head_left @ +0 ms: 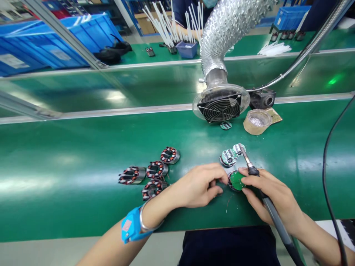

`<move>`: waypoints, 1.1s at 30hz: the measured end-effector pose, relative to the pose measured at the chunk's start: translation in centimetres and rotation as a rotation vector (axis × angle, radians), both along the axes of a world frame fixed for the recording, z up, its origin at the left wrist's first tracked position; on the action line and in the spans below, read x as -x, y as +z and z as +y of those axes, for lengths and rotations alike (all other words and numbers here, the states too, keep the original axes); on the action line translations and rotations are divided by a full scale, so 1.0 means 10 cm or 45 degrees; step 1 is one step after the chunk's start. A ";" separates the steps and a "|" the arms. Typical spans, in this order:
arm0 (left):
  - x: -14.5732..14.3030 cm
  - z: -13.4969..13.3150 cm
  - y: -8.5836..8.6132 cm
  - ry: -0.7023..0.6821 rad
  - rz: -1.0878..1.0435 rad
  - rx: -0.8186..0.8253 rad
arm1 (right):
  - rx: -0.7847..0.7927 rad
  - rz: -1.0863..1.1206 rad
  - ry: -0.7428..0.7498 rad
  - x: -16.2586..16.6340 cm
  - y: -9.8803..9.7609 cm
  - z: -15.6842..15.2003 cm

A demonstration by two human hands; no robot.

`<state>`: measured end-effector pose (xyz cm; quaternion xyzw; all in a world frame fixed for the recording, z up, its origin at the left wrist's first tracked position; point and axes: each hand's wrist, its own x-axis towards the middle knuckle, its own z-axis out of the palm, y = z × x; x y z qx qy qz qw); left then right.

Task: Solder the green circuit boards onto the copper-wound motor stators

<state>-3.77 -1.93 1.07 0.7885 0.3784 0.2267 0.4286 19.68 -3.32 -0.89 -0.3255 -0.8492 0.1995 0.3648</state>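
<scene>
A round green circuit board (236, 181) sits on a motor stator just in front of me. My left hand (203, 184) has its fingers curled at the left edge of this stator; whatever is between the fingertips is hidden. Resting in my right hand (277, 195) is a soldering iron (268, 207), its tip pointing up and away. Thumb and fingertips of that hand also touch the board's right side. Just beyond, a stator topped with a printed board (229, 157) touches a second small round board (239, 149), near the iron's tip.
Several bare stators (156, 170) stand left of my hands. A fume extractor fan (220, 108) hangs from a foil duct (222, 33) over another round board (226, 125). A tape-roll-like ring (257, 122) lies right. A black cable (327, 159) runs down the right. Someone works behind the partition.
</scene>
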 end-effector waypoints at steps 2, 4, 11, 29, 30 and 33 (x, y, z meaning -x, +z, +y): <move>0.00 -0.01 -0.04 -0.007 -0.085 -0.028 | 0.010 -0.018 -0.003 -0.02 -0.01 0.00; -0.06 -0.02 -0.07 0.060 -0.187 0.020 | 0.013 -0.030 -0.008 -0.03 0.01 0.00; -0.30 -0.03 -0.11 0.205 -0.233 0.265 | -0.033 0.108 -0.041 0.04 0.15 0.02; -0.30 -0.17 -0.12 0.173 -0.110 -0.073 | -0.048 0.195 -0.063 0.00 -0.01 -0.03; -0.31 -0.17 -0.13 0.196 -0.105 -0.099 | -0.050 0.207 -0.079 -0.03 0.00 -0.04; -0.35 -0.20 -0.13 0.269 -0.065 -0.169 | -0.076 0.198 -0.131 -0.15 0.11 -0.10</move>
